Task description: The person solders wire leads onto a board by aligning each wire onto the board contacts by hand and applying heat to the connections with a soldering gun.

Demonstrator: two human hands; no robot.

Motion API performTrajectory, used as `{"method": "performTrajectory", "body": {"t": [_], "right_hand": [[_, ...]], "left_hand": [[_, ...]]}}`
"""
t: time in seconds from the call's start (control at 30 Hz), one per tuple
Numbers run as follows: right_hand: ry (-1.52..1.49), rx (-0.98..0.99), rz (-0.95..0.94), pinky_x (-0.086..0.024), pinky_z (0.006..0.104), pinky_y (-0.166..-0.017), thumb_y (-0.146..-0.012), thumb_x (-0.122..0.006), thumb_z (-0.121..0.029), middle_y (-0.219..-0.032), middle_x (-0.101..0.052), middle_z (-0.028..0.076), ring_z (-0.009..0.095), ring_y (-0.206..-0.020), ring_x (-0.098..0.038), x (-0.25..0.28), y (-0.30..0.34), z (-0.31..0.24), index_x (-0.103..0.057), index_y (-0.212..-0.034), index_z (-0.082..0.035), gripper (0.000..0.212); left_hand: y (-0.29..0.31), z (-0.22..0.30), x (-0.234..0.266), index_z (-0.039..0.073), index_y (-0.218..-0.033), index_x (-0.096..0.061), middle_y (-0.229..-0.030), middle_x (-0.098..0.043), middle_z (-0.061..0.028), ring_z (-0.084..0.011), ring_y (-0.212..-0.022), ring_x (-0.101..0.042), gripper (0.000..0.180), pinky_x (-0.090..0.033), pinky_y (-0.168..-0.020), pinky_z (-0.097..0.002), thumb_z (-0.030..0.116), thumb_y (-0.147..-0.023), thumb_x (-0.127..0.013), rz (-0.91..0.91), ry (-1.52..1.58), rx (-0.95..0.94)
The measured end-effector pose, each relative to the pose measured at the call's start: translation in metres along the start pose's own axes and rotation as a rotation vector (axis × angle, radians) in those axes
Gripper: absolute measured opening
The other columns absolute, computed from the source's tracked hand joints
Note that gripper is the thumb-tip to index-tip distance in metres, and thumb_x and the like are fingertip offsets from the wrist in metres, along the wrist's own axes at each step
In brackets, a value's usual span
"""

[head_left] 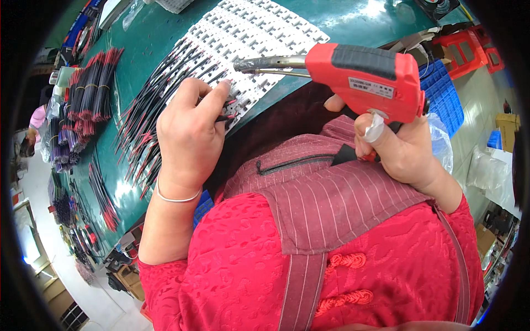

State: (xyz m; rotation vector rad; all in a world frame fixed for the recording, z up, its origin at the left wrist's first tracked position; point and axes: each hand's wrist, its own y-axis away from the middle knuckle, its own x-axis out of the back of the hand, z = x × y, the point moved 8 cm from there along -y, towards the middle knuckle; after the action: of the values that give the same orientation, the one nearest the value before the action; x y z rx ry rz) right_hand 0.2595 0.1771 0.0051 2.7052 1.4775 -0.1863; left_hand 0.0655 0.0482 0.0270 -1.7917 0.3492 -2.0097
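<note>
My right hand (406, 146) is wrapped round the handle of a red and black soldering gun (361, 83), with white tape on one finger. The gun's dark metal tip (251, 65) points left over a white studded board (248, 33). At the board's near left edge, my left hand (190, 127) is closed, fingers curled and pinched on a thin wire, mostly hidden by the fingers. Many black and red wires (146, 121) lie fanned out under and left of this hand, some with their ends on the board. Short dark ends (226, 117) show beside its fingers.
Tied bundles of black and red wires (91, 91) lie along the left of the green table (132, 38), with a smaller loose bunch (103, 193) nearer me. A blue plastic crate (444, 96) and red bins (461, 52) stand at the right. A small fan (438, 6) sits at the far right.
</note>
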Motion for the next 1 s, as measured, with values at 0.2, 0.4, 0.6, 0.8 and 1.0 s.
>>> {"method": "performTrajectory", "body": {"t": [0.2,0.4,0.6,0.8,1.0], "right_hand": [[0.005,-0.008,0.017,-0.051,0.0216,-0.059,-0.096,-0.067,-0.013,-0.114,-0.071,0.010,0.010,-0.087,-0.066,0.001,0.001,0.000,-0.059,-0.129,-0.001,0.036],[0.038,0.000,0.022,-0.051,0.0224,-0.058,-0.096,-0.068,-0.014,-0.112,-0.071,0.011,0.010,-0.084,-0.065,0.001,0.001,0.000,-0.060,-0.127,0.000,0.035],[0.055,0.016,0.020,-0.051,0.0228,-0.058,-0.096,-0.067,-0.014,-0.111,-0.071,0.011,0.010,-0.082,-0.065,0.001,0.001,0.000,-0.061,-0.125,0.001,0.033],[0.102,0.011,-0.005,-0.052,0.0258,-0.059,-0.098,-0.061,-0.014,-0.116,-0.068,0.016,0.010,-0.073,-0.061,-0.002,0.000,-0.001,-0.059,-0.120,0.002,0.026],[0.040,0.011,0.015,-0.051,0.0224,-0.058,-0.096,-0.069,-0.014,-0.111,-0.071,0.010,0.010,-0.084,-0.066,0.000,-0.002,0.002,-0.061,-0.125,0.000,0.033]], "left_hand": [[0.002,-0.004,0.003,0.007,-0.114,-0.069,-0.094,-0.061,-0.0104,-0.0274,-0.078,-0.065,0.057,-0.054,-0.068,-0.0366,-0.017,-0.063,-0.060,0.056,-0.060,0.097],[0.002,-0.003,0.005,0.004,-0.104,-0.072,-0.094,-0.059,-0.0110,-0.0252,-0.079,-0.063,0.050,-0.053,-0.069,-0.0346,-0.019,-0.061,-0.059,0.103,-0.029,0.063],[0.001,-0.003,0.004,0.004,-0.103,-0.073,-0.092,-0.058,-0.0108,-0.0242,-0.079,-0.062,0.049,-0.052,-0.070,-0.0337,-0.018,-0.062,-0.061,0.108,0.034,0.065],[-0.006,0.006,0.001,0.005,-0.099,-0.073,-0.086,-0.059,-0.0087,-0.0260,-0.071,-0.062,0.037,-0.052,-0.061,-0.0363,-0.010,-0.064,-0.069,0.026,-0.003,0.034],[-0.007,0.005,-0.003,0.005,-0.097,-0.073,-0.085,-0.059,-0.0093,-0.0271,-0.071,-0.063,0.034,-0.052,-0.061,-0.0371,-0.006,-0.065,-0.070,0.008,-0.009,0.049]]}}
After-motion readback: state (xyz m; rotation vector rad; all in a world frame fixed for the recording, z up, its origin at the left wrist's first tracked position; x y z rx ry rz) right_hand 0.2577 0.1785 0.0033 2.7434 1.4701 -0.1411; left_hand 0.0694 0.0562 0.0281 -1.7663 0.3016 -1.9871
